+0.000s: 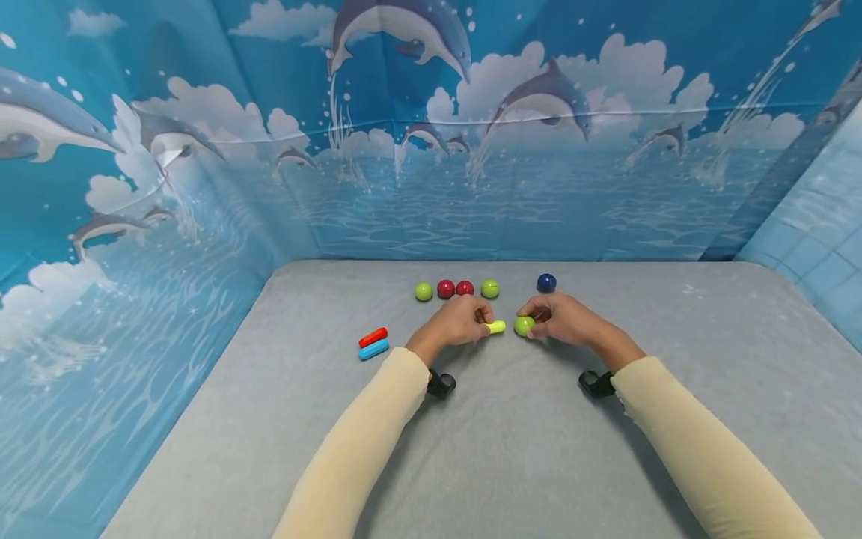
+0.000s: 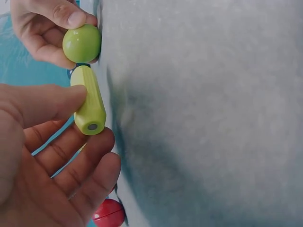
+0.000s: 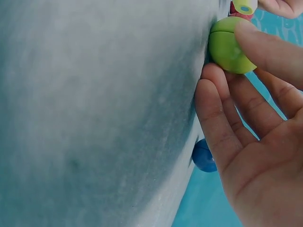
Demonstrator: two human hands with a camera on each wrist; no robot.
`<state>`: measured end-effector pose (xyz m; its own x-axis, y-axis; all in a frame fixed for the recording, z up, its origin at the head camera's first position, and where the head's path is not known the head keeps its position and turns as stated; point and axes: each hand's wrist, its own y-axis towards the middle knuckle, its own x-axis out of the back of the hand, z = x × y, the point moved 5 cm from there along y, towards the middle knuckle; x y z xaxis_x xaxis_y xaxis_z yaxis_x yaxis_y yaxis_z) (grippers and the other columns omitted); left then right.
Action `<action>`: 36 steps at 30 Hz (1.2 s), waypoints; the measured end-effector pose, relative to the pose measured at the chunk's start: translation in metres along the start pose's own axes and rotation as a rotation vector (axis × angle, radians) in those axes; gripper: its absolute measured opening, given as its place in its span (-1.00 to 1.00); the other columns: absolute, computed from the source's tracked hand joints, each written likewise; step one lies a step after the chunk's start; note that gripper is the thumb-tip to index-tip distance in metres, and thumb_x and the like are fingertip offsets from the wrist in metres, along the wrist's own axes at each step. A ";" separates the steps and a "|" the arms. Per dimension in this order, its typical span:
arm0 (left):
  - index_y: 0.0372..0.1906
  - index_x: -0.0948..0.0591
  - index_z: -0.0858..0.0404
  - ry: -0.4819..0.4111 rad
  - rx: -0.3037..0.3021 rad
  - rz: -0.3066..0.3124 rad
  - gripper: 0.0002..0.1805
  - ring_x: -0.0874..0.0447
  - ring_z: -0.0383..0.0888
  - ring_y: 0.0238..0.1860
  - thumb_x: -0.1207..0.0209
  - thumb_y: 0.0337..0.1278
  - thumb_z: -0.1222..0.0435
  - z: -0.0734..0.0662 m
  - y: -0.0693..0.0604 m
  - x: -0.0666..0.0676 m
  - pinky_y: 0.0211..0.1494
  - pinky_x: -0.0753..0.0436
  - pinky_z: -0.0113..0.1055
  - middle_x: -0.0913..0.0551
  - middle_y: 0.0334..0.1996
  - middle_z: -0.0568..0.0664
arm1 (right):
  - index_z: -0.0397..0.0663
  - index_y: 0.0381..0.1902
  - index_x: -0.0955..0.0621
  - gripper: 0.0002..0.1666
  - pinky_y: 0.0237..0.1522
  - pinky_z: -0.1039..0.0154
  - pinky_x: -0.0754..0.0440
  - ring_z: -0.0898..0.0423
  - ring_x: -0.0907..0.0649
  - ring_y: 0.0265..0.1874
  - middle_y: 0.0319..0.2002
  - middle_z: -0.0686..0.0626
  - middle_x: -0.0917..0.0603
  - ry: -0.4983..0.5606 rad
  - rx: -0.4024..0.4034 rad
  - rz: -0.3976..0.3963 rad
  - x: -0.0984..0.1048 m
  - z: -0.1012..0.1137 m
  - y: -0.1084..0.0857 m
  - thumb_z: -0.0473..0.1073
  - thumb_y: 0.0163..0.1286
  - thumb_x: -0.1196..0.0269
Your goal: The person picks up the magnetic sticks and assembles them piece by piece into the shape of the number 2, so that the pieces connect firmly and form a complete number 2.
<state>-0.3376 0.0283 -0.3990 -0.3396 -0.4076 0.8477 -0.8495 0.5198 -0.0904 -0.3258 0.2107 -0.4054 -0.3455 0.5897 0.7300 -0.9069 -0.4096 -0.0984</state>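
My left hand (image 1: 459, 322) pinches a yellow-green ribbed rod (image 2: 90, 101) between thumb and fingers, just above or on the grey cloth. A grey round disc shows in the rod's near end in the left wrist view. My right hand (image 1: 564, 320) holds a green ball (image 3: 230, 46) between thumb and fingertips. In the head view a small gap separates rod and ball. A dark blue ball (image 1: 546, 283) lies behind the right hand. Beyond the left hand sit two red balls (image 1: 446, 289), with a green ball (image 1: 423, 292) to their left and another green ball (image 1: 489, 288) to their right.
A red rod (image 1: 373, 337) and a blue rod (image 1: 373, 349) lie side by side, left of the left hand. Grey cloth (image 1: 498, 442) covers the table. Behind it hangs a blue curtain (image 1: 431, 202) printed with dolphins.
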 end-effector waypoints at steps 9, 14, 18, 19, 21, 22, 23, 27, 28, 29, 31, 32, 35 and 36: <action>-0.20 -0.66 0.13 -0.065 0.018 0.006 -0.93 -0.59 -0.22 -0.23 -0.28 0.24 0.29 0.002 0.002 -0.008 -0.15 -0.57 -0.42 -0.70 -0.19 -0.06 | -0.27 0.12 -0.62 -0.60 0.01 0.02 -0.67 -0.22 -0.65 0.08 0.08 -0.29 -0.66 0.033 0.000 0.006 0.000 -0.002 -0.001 -0.32 0.32 -0.30; -0.20 -0.67 0.12 -0.086 0.008 -0.005 -0.94 -0.58 -0.22 -0.23 -0.26 0.26 0.28 0.001 0.003 -0.011 -0.12 -0.55 -0.40 -0.70 -0.20 -0.07 | -0.27 0.13 -0.62 -0.60 0.02 0.01 -0.67 -0.23 -0.65 0.09 0.09 -0.29 -0.66 0.035 -0.006 0.010 -0.001 -0.002 -0.001 -0.33 0.32 -0.30; -0.21 -0.67 0.12 -0.104 0.006 -0.016 -0.95 -0.56 -0.22 -0.24 -0.25 0.27 0.28 0.000 0.004 -0.012 -0.13 -0.53 -0.40 -0.69 -0.22 -0.08 | -0.28 0.13 -0.62 -0.59 0.02 0.01 -0.67 -0.23 -0.65 0.09 0.08 -0.30 -0.67 0.037 -0.009 0.008 -0.001 -0.003 0.000 -0.34 0.32 -0.30; -0.21 -0.66 0.12 -0.104 0.005 -0.019 -0.95 -0.56 -0.22 -0.24 -0.24 0.27 0.28 0.000 0.004 -0.012 -0.13 -0.53 -0.40 -0.69 -0.21 -0.08 | -0.28 0.13 -0.62 -0.59 0.01 0.01 -0.67 -0.22 -0.65 0.09 0.08 -0.30 -0.67 0.039 -0.008 0.007 -0.001 -0.003 0.001 -0.35 0.32 -0.30; -0.20 -0.66 0.11 -0.103 0.001 -0.023 -0.95 -0.56 -0.22 -0.22 -0.24 0.28 0.28 -0.001 0.004 -0.013 -0.12 -0.53 -0.40 -0.69 -0.19 -0.08 | -0.28 0.12 -0.62 -0.60 0.00 0.02 -0.67 -0.22 -0.66 0.07 0.07 -0.30 -0.67 0.043 -0.005 0.005 0.000 -0.003 0.001 -0.35 0.31 -0.30; -0.20 -0.66 0.11 -0.104 0.000 -0.025 -0.95 -0.56 -0.21 -0.21 -0.23 0.28 0.27 -0.002 0.004 -0.013 -0.11 -0.53 -0.40 -0.69 -0.18 -0.07 | -0.28 0.12 -0.62 -0.60 0.00 0.02 -0.67 -0.21 -0.66 0.07 0.07 -0.30 -0.67 0.044 -0.002 0.004 0.000 -0.003 0.001 -0.36 0.31 -0.30; -0.20 -0.66 0.11 -0.103 0.000 -0.027 -0.95 -0.56 -0.21 -0.21 -0.23 0.29 0.27 -0.002 0.004 -0.013 -0.11 -0.53 -0.40 -0.69 -0.18 -0.07 | -0.28 0.11 -0.62 -0.60 0.00 0.02 -0.67 -0.21 -0.67 0.07 0.06 -0.30 -0.67 0.046 0.000 0.005 0.000 -0.003 0.001 -0.36 0.31 -0.30; -0.20 -0.66 0.11 -0.110 -0.004 -0.038 -0.95 -0.55 -0.21 -0.19 -0.22 0.29 0.28 -0.003 0.004 -0.013 -0.10 -0.52 -0.40 -0.69 -0.17 -0.07 | -0.28 0.12 -0.62 -0.60 0.02 0.01 -0.67 -0.21 -0.67 0.07 0.07 -0.31 -0.67 0.049 0.003 0.004 0.000 -0.003 0.001 -0.36 0.31 -0.30; -0.21 -0.67 0.11 -0.111 -0.004 -0.042 -0.95 -0.55 -0.21 -0.19 -0.22 0.29 0.28 -0.003 0.004 -0.013 -0.11 -0.51 -0.41 -0.69 -0.17 -0.07 | -0.28 0.12 -0.62 -0.60 0.03 0.00 -0.67 -0.22 -0.67 0.07 0.07 -0.31 -0.67 0.049 0.002 0.004 0.000 -0.003 0.001 -0.36 0.31 -0.30; -0.21 -0.67 0.11 -0.109 -0.004 -0.046 -0.95 -0.55 -0.21 -0.20 -0.23 0.29 0.28 -0.003 0.004 -0.013 -0.11 -0.51 -0.42 -0.69 -0.17 -0.08 | -0.28 0.12 -0.62 -0.59 0.03 0.00 -0.67 -0.21 -0.67 0.08 0.08 -0.31 -0.67 0.048 0.000 0.006 0.000 -0.003 0.001 -0.35 0.31 -0.30; -0.21 -0.67 0.11 -0.111 -0.005 -0.049 -0.95 -0.55 -0.22 -0.20 -0.23 0.29 0.28 -0.003 0.004 -0.013 -0.12 -0.51 -0.42 -0.69 -0.18 -0.08 | -0.27 0.13 -0.62 -0.59 0.04 -0.01 -0.67 -0.21 -0.67 0.08 0.08 -0.30 -0.67 0.048 -0.006 0.008 0.000 -0.003 0.001 -0.34 0.32 -0.30; -0.21 -0.67 0.11 -0.110 -0.004 -0.051 -0.95 -0.55 -0.22 -0.20 -0.23 0.29 0.28 -0.003 0.004 -0.014 -0.12 -0.51 -0.43 -0.69 -0.18 -0.08 | -0.27 0.13 -0.62 -0.59 0.04 -0.01 -0.67 -0.21 -0.67 0.08 0.08 -0.30 -0.67 0.047 -0.009 0.009 0.000 -0.004 0.001 -0.34 0.32 -0.31; -0.21 -0.67 0.10 -0.112 0.002 -0.051 -0.95 -0.55 -0.22 -0.20 -0.23 0.29 0.27 -0.003 0.004 -0.014 -0.13 -0.51 -0.42 -0.69 -0.18 -0.08 | -0.26 0.13 -0.62 -0.59 0.04 -0.01 -0.67 -0.20 -0.67 0.08 0.08 -0.30 -0.67 0.046 -0.011 0.012 0.000 -0.004 0.001 -0.32 0.32 -0.31; -0.21 -0.67 0.10 -0.115 0.004 -0.051 -0.95 -0.55 -0.22 -0.21 -0.23 0.29 0.27 -0.002 0.004 -0.014 -0.13 -0.51 -0.42 -0.69 -0.18 -0.08 | -0.26 0.13 -0.62 -0.59 0.04 -0.01 -0.67 -0.20 -0.67 0.07 0.08 -0.30 -0.67 0.045 -0.010 0.012 0.000 -0.004 0.001 -0.32 0.32 -0.31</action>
<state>-0.3349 0.0380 -0.4103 -0.3400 -0.5166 0.7858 -0.8683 0.4933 -0.0514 -0.3280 0.2132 -0.4081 -0.3666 0.6157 0.6975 -0.9049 -0.4101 -0.1137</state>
